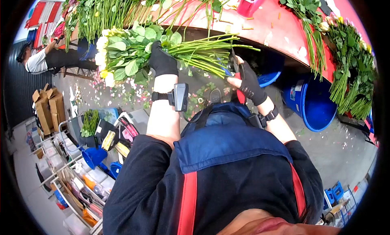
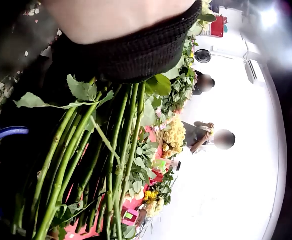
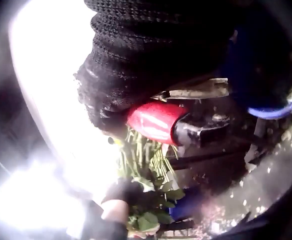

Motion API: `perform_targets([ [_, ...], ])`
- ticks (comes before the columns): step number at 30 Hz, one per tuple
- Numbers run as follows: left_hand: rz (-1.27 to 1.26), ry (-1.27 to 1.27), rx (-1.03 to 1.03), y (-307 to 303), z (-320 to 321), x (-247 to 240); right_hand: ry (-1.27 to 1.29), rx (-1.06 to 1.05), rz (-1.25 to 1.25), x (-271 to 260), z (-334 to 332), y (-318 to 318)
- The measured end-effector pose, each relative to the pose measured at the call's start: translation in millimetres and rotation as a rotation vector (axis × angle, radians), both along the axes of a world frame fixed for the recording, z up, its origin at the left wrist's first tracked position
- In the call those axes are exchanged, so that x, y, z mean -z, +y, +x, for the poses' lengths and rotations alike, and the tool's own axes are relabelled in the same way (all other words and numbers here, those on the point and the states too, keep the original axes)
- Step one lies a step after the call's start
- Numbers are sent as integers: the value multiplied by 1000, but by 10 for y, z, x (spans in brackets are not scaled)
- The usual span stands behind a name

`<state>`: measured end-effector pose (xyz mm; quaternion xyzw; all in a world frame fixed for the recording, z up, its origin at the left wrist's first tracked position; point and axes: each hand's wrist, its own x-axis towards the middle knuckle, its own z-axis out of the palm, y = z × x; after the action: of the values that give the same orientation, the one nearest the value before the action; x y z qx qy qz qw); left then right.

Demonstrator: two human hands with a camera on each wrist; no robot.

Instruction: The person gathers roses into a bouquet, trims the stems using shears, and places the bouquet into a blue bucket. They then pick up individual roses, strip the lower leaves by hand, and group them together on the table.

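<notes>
My left hand, in a black fingerless glove, grips a bunch of pale roses around its stems, blooms to the left. The green stems stretch right; in the left wrist view the stems spread below the glove. My gloved right hand holds pruning shears by the red handles, dark blades beside the stem ends. In the right wrist view a red handle shows under the glove. Whether the blades touch a stem, I cannot tell.
Ahead is a red table with cut stems and heaped greenery. Blue buckets stand below its edge at right. Petals litter the floor. Cardboard boxes and a cluttered shelf are at left. Another person is at far left.
</notes>
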<state>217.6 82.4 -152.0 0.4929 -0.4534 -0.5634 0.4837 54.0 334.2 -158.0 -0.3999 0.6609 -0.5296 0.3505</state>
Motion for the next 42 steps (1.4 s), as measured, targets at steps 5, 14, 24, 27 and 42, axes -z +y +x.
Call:
perform_targets([
  [5, 264, 425, -181, -69, -148, 1, -24, 77, 50, -200, 27, -48],
  [14, 282, 472, -180, -143, -140, 89, -321, -17, 114, 181, 22, 143],
  [24, 247, 578, -98, -207, -130, 180, -247, 103, 229, -79, -21, -27],
  [27, 230, 488, -102, -230, -143, 121, -231, 118, 281, -99, 38, 108],
  [42, -106, 434, 504, 728, -756, -842, -390, 320, 94, -1187, 149, 1282],
])
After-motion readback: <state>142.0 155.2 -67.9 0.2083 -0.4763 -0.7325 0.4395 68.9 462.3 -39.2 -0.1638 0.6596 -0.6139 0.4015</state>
